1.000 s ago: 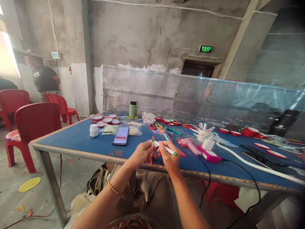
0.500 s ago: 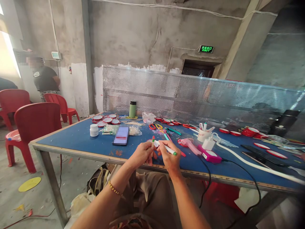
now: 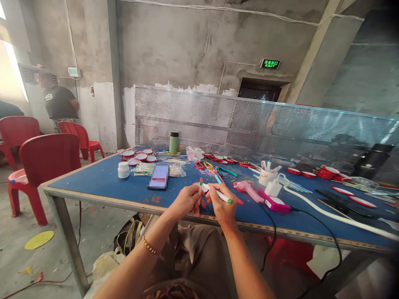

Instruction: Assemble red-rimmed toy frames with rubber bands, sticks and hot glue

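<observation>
Between the fingers of my left hand [image 3: 189,199] is a thin wooden stick [image 3: 200,192], held upright, its top coloured red and green. My right hand [image 3: 222,203] grips a white marker [image 3: 218,193] with a green end, like a pen. The marker's far end points left at the stick; my fingers hide whether the tip touches it. Both hands are close together over the front edge of the blue table [image 3: 106,193]. Just beyond them lie a pink pen-like stick and pliers with yellow handles [image 3: 208,165].
A phone [image 3: 158,177], a white jar [image 3: 123,170] and a green bottle [image 3: 173,143] stand to the left. Rightward are a pink glue gun [image 3: 249,190], a cup of markers [image 3: 267,176], a magenta box [image 3: 276,203] and cables. Red-rimmed discs [image 3: 327,171] line the back. A person [image 3: 60,99] stands far left.
Almost nothing differs. Both hands keep their places with the stick and the marker; the view has shifted very slightly.
</observation>
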Demonstrator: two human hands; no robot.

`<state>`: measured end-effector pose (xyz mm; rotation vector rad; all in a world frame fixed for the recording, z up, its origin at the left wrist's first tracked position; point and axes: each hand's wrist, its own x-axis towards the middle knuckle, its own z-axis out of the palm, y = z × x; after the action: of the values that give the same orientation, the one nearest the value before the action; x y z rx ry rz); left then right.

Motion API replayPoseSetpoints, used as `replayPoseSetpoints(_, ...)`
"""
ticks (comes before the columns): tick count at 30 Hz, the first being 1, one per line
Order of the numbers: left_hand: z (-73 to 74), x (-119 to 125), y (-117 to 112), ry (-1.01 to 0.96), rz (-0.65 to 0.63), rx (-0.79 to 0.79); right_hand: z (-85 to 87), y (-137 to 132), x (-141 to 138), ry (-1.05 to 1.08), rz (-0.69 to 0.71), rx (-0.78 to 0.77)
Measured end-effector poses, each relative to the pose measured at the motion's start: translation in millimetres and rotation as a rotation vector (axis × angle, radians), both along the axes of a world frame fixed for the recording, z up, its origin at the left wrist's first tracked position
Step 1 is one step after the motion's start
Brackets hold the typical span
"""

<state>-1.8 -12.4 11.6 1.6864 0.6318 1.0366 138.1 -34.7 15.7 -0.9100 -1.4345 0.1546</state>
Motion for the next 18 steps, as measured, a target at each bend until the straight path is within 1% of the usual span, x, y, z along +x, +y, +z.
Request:
replayPoseSetpoints(5,0.5,-0.4,-0.6,-0.007,0.003,-0.011,-1.5,0.8,0.4,0.005,0.025,0.002)
replayPoseSetpoints(18,0.0,-0.5,-0.4,-0.004,0.005,-0.020,-1.3,0.7,-0.1,0.029,0.022,-0.014)
